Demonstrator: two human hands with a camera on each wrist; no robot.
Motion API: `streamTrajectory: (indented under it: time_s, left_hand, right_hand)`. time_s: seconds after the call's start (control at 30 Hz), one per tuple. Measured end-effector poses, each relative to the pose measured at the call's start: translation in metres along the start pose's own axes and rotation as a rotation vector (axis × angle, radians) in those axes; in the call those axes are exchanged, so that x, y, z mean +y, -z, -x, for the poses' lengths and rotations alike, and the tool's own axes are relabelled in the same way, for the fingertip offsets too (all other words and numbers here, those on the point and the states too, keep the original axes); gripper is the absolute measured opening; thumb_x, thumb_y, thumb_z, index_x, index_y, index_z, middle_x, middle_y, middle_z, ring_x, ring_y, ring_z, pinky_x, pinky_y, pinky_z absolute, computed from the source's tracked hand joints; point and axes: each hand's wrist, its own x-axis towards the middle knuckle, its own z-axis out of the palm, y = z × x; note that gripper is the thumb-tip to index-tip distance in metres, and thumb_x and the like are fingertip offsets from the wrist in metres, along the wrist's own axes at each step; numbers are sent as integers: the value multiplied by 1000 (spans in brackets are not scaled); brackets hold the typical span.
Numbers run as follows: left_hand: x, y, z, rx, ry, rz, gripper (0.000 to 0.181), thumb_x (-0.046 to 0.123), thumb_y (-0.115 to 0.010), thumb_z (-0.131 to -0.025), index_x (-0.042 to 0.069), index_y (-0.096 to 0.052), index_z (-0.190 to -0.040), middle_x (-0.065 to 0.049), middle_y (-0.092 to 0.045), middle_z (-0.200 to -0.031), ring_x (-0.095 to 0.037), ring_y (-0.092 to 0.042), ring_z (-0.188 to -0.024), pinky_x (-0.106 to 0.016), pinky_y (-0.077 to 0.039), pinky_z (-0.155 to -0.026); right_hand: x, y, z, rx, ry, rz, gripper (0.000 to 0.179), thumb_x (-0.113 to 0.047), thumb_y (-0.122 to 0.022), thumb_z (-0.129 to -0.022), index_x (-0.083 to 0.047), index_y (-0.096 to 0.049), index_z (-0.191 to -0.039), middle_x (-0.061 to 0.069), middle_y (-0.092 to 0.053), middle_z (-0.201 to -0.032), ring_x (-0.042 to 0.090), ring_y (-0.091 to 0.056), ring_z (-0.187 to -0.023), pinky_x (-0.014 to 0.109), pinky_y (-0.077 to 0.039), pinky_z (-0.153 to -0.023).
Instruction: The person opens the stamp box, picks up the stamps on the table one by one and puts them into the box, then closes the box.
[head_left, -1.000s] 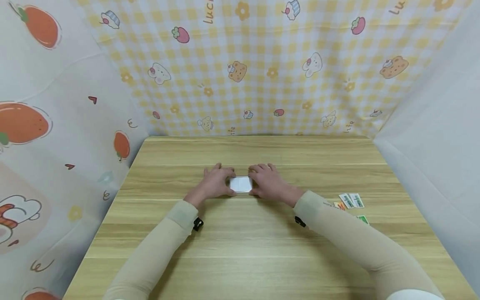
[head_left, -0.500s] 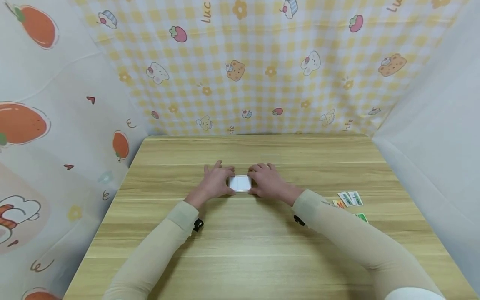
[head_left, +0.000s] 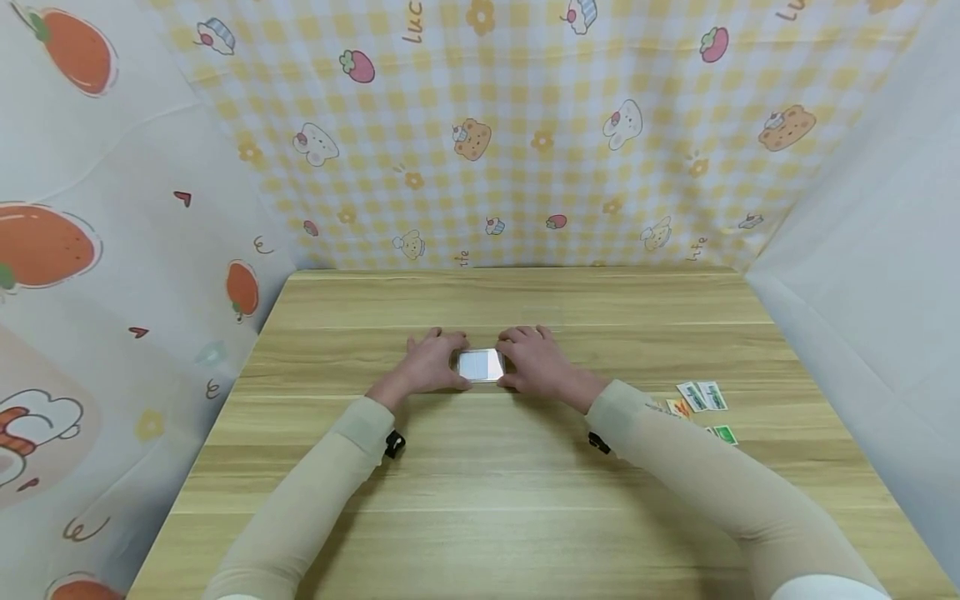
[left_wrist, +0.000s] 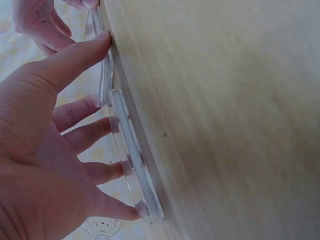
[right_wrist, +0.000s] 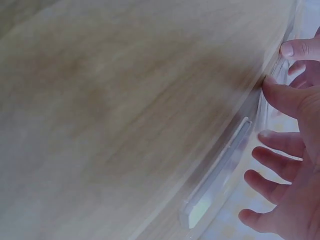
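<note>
A small clear plastic case (head_left: 480, 365) lies flat on the table in the head view, pale inside, with a bright slanted patch toward its right end. My left hand (head_left: 431, 363) pinches its left end, thumb at the near edge and index finger at the far edge. At the right end, my right hand (head_left: 536, 363) holds it the same way. The two thumbs come close together along the near edge in the right wrist view. Just beyond the hands lies a second clear plastic piece (left_wrist: 136, 157), seen low and edge-on in both wrist views and only faintly from the head.
To the right, past my right forearm, lie several small printed cards: two white ones with green pictures (head_left: 703, 397), an orange one (head_left: 678, 408) and a green one (head_left: 725, 434). The wooden table (head_left: 480, 500) ends at a checked curtain (head_left: 547, 167) behind.
The pale inside of the case, evenly white before, now shows a bright slanted patch at its right. Both hands keep their places almost unchanged.
</note>
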Motion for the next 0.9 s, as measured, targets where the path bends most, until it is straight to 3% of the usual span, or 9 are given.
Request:
streamTrajectory:
  time_s: [0.43,0.9]
  left_hand:
    - [-4,1,1,-23,-7,21,69,42,-90,-74,20,-63,-133,-4,-43,-156,-47,-22,-146,-85,-9,-100]
    - [-7,1,4,4,2,4,57,41,-90,-74,19,-67,-122,-4,-45,-154,-45,-26,-145,-85,-11,-100]
  right_hand:
    - [6,6,3,66,56,-39,61,-47,-81,-84,-13,-66,-132,10,-56,-139,35,-48,-130,69,-26,-108]
    - [25,26,3,115,90,39,64,-47,-80,-83,-13,-63,-135,9,-58,-138,34,-47,-130,66,-26,-109]
